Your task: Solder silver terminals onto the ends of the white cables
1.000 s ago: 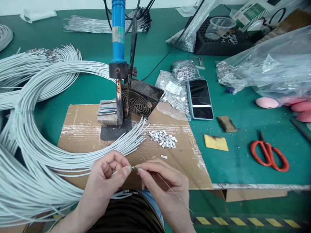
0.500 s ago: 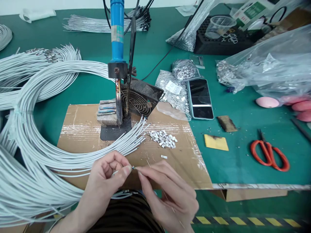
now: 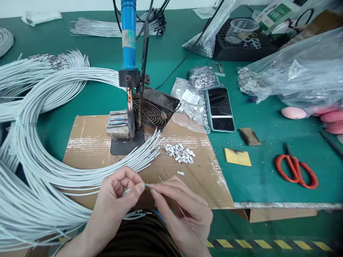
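Observation:
My left hand point(image 3: 118, 200) is closed, thumb and forefinger pinching a white cable near its end. Small coloured strands point(image 3: 147, 185) stick out at the fingertips. My right hand point(image 3: 184, 210) meets them there, its thumb and forefinger close together at the strands. A thin silvery wire point(image 3: 184, 216), like solder wire, runs through the fingers of that hand. Just beyond lie a bundle of white cables point(image 3: 144, 157), a heap of small white connectors point(image 3: 179, 153) and one single connector point(image 3: 180, 173) on the cardboard point(image 3: 214, 192).
Behind the hands stands a soldering iron with a blue handle point(image 3: 129, 43), tip downward, beside a black fan point(image 3: 152, 110). Coiled white cables point(image 3: 29, 142) fill the left side. To the right are a phone point(image 3: 221, 109), a yellow sponge point(image 3: 238, 157) and red-handled scissors point(image 3: 296, 171).
My right hand has turned slightly and shifted a little left, with its fingertips still at the strands. The thin wire in it now shows more clearly. My left hand has hardly moved.

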`<move>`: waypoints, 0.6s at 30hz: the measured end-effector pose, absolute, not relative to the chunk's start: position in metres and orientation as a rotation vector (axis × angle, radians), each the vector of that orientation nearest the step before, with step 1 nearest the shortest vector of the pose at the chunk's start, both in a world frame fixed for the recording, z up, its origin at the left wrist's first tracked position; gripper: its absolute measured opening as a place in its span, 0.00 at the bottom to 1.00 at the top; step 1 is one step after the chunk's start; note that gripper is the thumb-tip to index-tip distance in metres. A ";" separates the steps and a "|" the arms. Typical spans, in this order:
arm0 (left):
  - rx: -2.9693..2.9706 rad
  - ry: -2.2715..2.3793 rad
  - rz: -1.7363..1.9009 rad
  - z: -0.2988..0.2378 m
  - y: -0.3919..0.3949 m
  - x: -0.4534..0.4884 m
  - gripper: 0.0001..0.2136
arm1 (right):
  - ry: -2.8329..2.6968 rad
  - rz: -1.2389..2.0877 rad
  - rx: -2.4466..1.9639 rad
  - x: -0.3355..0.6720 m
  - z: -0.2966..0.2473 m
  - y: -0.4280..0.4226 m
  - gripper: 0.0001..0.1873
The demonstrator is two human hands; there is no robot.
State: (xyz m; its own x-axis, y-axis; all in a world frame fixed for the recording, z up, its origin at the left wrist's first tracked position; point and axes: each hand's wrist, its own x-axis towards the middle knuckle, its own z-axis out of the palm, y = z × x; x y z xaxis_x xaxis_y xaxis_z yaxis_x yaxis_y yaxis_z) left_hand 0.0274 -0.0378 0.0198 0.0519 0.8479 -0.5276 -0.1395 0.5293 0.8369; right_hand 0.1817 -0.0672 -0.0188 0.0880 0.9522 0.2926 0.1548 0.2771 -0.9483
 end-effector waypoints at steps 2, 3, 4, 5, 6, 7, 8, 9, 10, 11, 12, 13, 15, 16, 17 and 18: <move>0.709 1.318 0.847 0.020 -0.038 0.028 0.11 | -1.355 0.831 -1.133 0.181 -0.019 -0.067 0.23; 0.714 1.323 0.848 0.020 -0.038 0.028 0.11 | -1.353 0.825 -1.132 0.181 -0.019 -0.067 0.22; 0.716 1.328 0.850 0.020 -0.038 0.028 0.10 | -1.351 0.823 -1.133 0.181 -0.019 -0.067 0.22; 0.717 1.333 0.853 0.020 -0.038 0.029 0.10 | -1.348 0.820 -1.137 0.180 -0.019 -0.067 0.22; 0.718 1.340 0.856 0.020 -0.038 0.029 0.10 | -1.344 0.823 -1.144 0.180 -0.019 -0.066 0.22; 0.718 1.349 0.859 0.020 -0.038 0.030 0.10 | -1.341 0.822 -1.151 0.180 -0.018 -0.066 0.22; 0.717 1.360 0.862 0.020 -0.038 0.030 0.10 | -1.339 0.814 -1.161 0.181 -0.018 -0.066 0.22; 0.717 1.374 0.863 0.020 -0.038 0.030 0.10 | -1.336 0.793 -1.176 0.184 -0.017 -0.066 0.22; 0.717 1.388 0.865 0.020 -0.037 0.030 0.10 | -1.326 0.762 -1.201 0.188 -0.017 -0.066 0.21; 0.719 1.403 0.867 0.020 -0.037 0.030 0.10 | -1.307 0.723 -1.237 0.194 -0.017 -0.066 0.20; 0.720 1.416 0.871 0.020 -0.036 0.029 0.10 | -1.279 0.686 -1.288 0.201 -0.018 -0.066 0.18; 0.717 1.424 0.876 0.020 -0.035 0.028 0.11 | -1.242 0.649 -1.351 0.210 -0.020 -0.066 0.15; 0.692 1.432 0.885 0.019 -0.034 0.025 0.12 | -1.187 0.593 -1.503 0.231 -0.026 -0.065 0.10; 0.674 1.435 0.887 0.019 -0.033 0.024 0.12 | -1.194 0.562 -1.575 0.241 -0.030 -0.065 0.08; 0.658 1.435 0.889 0.019 -0.032 0.023 0.13 | -1.234 0.540 -1.635 0.250 -0.034 -0.063 0.07; 0.649 1.433 0.889 0.018 -0.031 0.022 0.13 | -1.294 0.525 -1.675 0.257 -0.038 -0.062 0.05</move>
